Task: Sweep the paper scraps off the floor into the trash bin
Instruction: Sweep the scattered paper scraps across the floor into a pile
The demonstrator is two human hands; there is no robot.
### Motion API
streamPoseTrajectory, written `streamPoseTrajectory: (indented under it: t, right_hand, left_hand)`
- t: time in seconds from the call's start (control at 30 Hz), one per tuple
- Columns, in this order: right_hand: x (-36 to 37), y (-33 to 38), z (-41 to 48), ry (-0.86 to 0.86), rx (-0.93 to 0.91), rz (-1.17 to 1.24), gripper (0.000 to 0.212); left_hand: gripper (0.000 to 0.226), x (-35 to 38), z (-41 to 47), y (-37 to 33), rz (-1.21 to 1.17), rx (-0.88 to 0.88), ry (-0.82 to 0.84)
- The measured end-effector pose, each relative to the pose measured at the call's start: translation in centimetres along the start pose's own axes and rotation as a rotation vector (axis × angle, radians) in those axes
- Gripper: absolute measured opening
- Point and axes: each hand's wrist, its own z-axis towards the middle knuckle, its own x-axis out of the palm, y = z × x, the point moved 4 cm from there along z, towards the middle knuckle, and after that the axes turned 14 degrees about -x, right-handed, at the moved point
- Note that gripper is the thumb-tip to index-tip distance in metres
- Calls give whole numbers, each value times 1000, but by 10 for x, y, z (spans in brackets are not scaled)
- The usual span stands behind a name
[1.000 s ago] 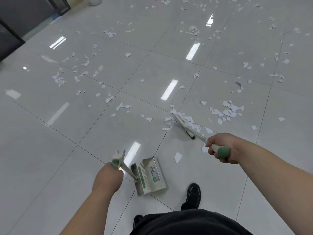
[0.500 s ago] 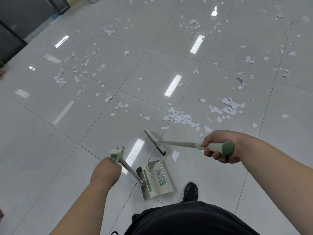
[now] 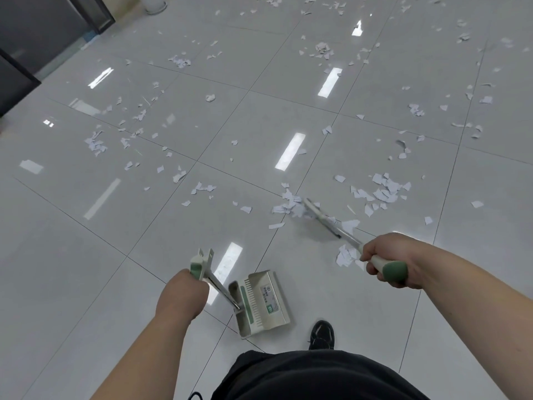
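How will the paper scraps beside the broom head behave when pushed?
The paper scraps look thin and small, so probably light and apt to flutter aside. On the glossy floor tiles, flat pieces may slide easily or slip under the broom head.

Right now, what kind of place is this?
Probably an office or similar commercial interior rather than a home. Large glossy grey floor tiles show strip-light reflections, a dark framed partition stands at the far left, and paper scraps litter the floor.
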Motion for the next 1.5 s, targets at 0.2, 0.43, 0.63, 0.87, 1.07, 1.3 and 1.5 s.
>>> streamPoseTrajectory:
  t: [0.2,0.43,0.63,0.87,1.07,1.3,1.5]
  right_hand:
    - [22,28,8,5,-55,75,20]
    - [108,73,43,180,-11,291,38]
    - [209,128,82,292,33,437,25]
    - [265,161,123,242,137,596,25]
    - [226,155,118,56,186,785,31]
    - [171,138,82,-170,165,752,25]
    - [152,117,60,-302,142,696,27]
  left_hand:
    - [12,-23,20,-2,-84,1,-23]
    - [12,-64,68,-5,-133,7,2]
    - [13,-110,124,-7,-122,20,41]
    - [6,-149,192,-14,-116,40,91]
    - [8,-157,226,-42,-29,149,107]
    - [12,-151,233,-78,72,318,101]
    - [11,-149,237,-96,80,379,119]
